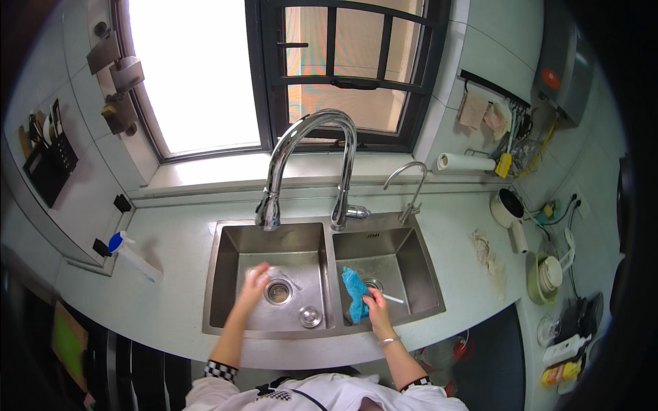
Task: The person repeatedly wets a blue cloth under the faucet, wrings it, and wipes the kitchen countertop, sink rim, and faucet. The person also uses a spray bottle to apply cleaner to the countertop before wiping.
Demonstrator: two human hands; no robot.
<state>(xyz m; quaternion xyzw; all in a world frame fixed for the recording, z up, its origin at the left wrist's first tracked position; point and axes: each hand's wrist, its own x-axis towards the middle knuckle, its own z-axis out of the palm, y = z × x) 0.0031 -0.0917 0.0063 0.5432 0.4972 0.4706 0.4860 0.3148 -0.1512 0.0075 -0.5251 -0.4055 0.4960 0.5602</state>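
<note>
My right hand grips a blue fluffy cloth above the right basin of a stainless-steel double sink. A thin white stick juts out to the right of that hand; whether it is joined to the cloth is hidden. Over the left basin, my left hand is raised and motion-blurred, so its grasp is unclear. Beside it lies the left drain, with some brownish bits in it. A round metal drain stopper rests on the basin floor nearer to me.
A tall chrome faucet arches over the left basin, with a thinner tap at right. On the counter stand a spray bottle, a crumpled cloth and a handled pot. Bowls sit far right.
</note>
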